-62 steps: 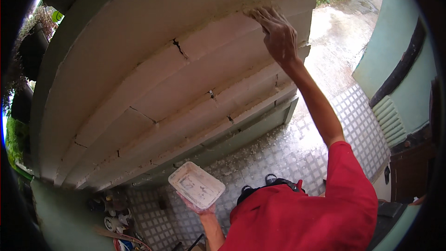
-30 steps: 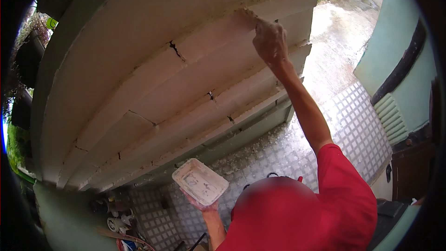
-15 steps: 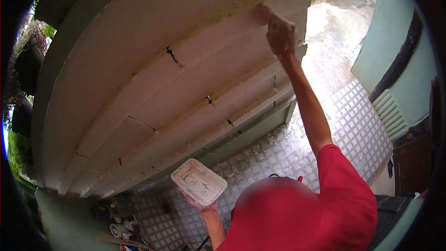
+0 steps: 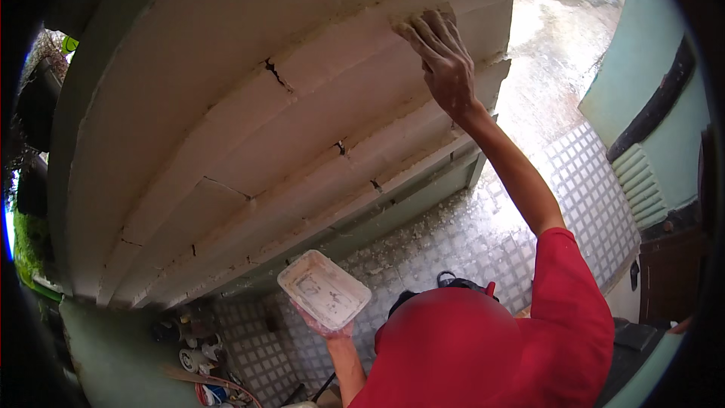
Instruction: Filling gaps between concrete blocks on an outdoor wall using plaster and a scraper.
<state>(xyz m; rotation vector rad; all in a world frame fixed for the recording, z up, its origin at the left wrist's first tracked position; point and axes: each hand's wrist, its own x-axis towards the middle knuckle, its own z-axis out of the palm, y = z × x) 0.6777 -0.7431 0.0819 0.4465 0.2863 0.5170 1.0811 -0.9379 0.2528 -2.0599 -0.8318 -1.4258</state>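
My left hand [image 4: 332, 328] is closed under and around a shallow white plastic tub [image 4: 361, 304]. Pale putty-like smears coat the inside of the tub. Raised at the upper right, my right hand [image 4: 445, 68] has its fingers pressed over a flat, pale, putty-smeared tool [image 4: 447, 10]. The tool lies against a ridge of the large pale stepped surface [image 4: 226, 45], and most of it is hidden by the fingers, so its exact kind cannot be told. Dark cracks break the ridges to the left of that hand, one crack [image 4: 276, 74] being wide and jagged.
Pale crumbs are scattered over the tiled floor [image 4: 423, 245]. At the lower left, assorted items [image 4: 200, 363] stand by a green wall [image 4: 113, 355]. Another pale green wall [image 4: 642, 106] with a dark band rises at the right. Bright wet paving [image 4: 559, 38] stretches beyond.
My right hand has turned, its fingers now spread over the tool, and it has shifted slightly left and down along the ridge. My left hand keeps the tub in nearly the same place.
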